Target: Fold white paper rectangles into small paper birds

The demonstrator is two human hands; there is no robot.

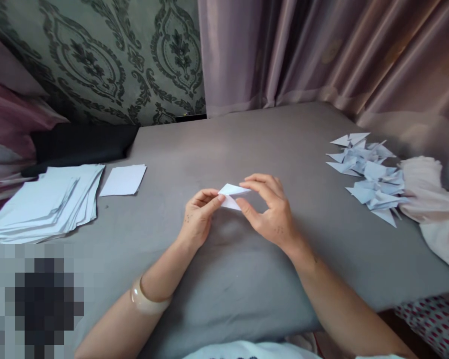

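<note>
A small folded white paper is held in front of me above the grey table, its two pointed flaps spreading apart toward the right. My left hand pinches its left end between thumb and fingers. At the other side my right hand has its thumb and fingertips on the flaps, the fingers curved with a gap between thumb and index finger. The underside of the paper and some of the left fingertips are hidden.
On the left lie a stack of large white sheets and a smaller pile of square paper, near a black cloth. Several folded paper pieces are heaped at right beside a pale cloth. Curtains hang behind the grey table.
</note>
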